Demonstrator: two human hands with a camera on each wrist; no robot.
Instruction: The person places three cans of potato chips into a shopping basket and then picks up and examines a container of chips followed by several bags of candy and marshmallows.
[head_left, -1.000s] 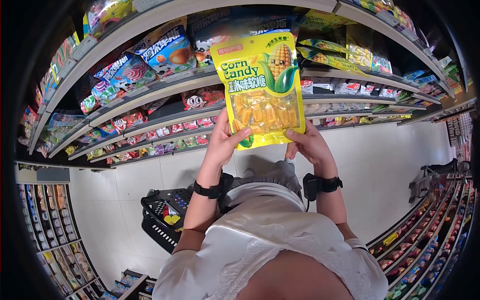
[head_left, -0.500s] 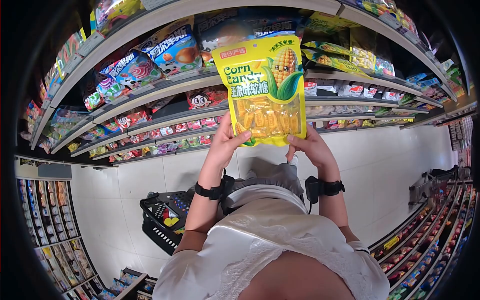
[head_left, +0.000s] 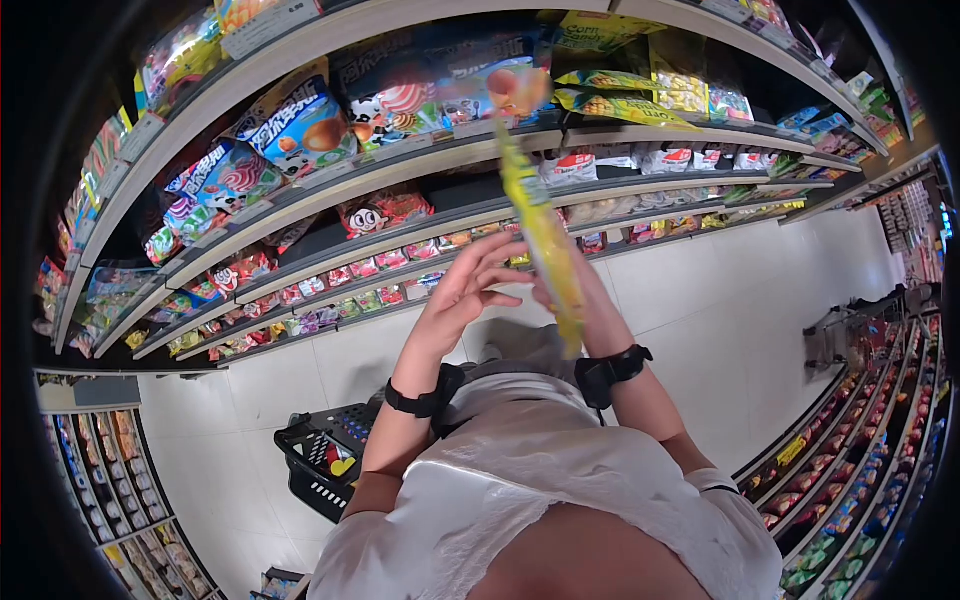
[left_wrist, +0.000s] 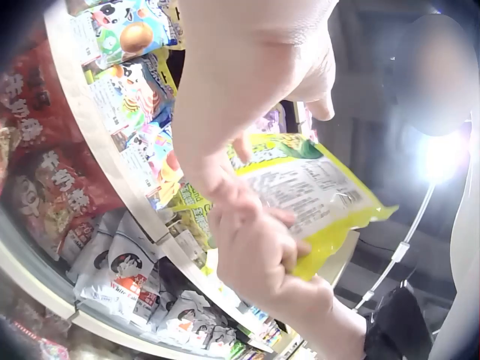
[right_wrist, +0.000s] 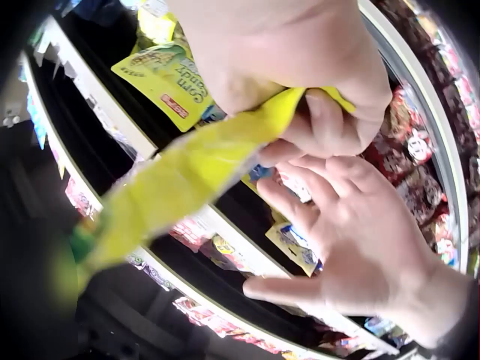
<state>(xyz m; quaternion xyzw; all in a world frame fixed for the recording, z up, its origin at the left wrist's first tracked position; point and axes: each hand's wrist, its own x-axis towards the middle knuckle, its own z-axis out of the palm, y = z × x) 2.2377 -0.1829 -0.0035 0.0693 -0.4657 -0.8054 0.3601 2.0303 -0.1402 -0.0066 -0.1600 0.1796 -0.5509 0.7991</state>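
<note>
The yellow candy bag [head_left: 540,230] has swung round since the earlier frames — its corn-printed front faced the head camera then, and now it shows there as a blurred, narrow edge. Both hands held its lower corners before; now only the right hand [head_left: 590,300] grips it, fingers curled round its lower part. The left hand [head_left: 465,295] has let go and is open, fingers spread, just beside the bag. The left wrist view shows the bag's back, with a pale printed panel.

Taking the black basket [head_left: 312,484] as landmark, the bag is ahead of it and to its right, with both hands also ahead and right — the left hand nearer. The stocked shelves [head_left: 590,135] curve farther ahead of the basket.
</note>
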